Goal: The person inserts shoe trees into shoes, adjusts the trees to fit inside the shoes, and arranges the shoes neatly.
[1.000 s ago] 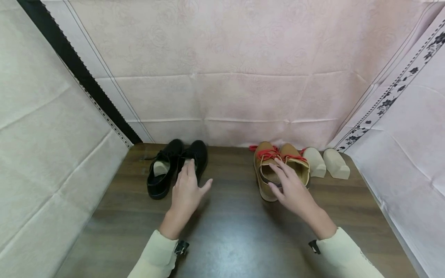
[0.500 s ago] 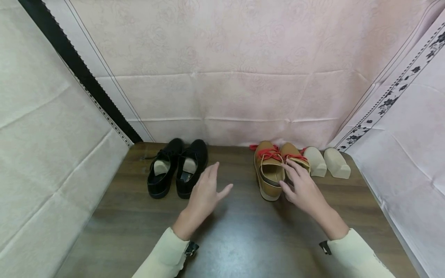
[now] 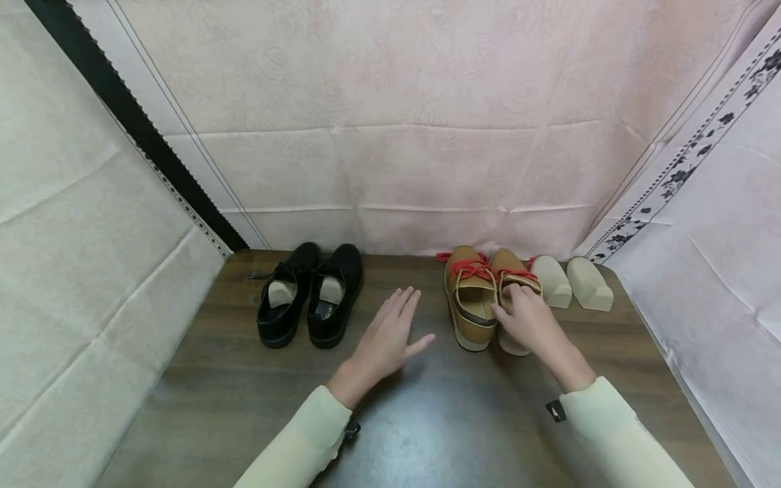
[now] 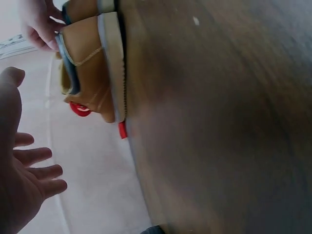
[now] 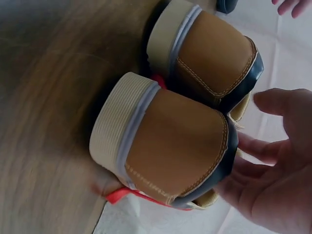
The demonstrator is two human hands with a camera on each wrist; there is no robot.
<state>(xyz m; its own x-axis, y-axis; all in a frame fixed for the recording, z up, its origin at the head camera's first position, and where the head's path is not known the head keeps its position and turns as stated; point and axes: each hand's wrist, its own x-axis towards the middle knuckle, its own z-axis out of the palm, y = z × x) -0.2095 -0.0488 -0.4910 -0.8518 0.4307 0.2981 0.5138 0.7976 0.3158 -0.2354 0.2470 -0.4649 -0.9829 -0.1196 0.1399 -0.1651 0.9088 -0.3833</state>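
My right hand [image 3: 527, 315] reaches into the opening of the right tan shoe [image 5: 180, 141]. In the right wrist view its fingers dip over the collar while the thumb stands apart; the fingertips are hidden inside. Close on its left stands the other tan shoe [image 3: 478, 331], also with red laces. Two cream-coloured blocks with rounded ends, a left one [image 3: 552, 285] and a right one [image 3: 590, 285], lie right of the shoes. My left hand [image 3: 386, 339] hovers over the table between the shoe pairs, fingers extended, thumb spread, holding nothing.
A left black shoe [image 3: 277, 332] and a right black shoe [image 3: 326, 332] stand at the back left, each with a cream-coloured piece inside. The wooden table [image 3: 213, 400] ends at a pale cloth backdrop [image 3: 390, 169], with cloth walls on both sides.
My left hand has moved right, away from the black shoes. The right hand has shifted from above the tan shoes into the opening of the right one. The shoes stay in place.
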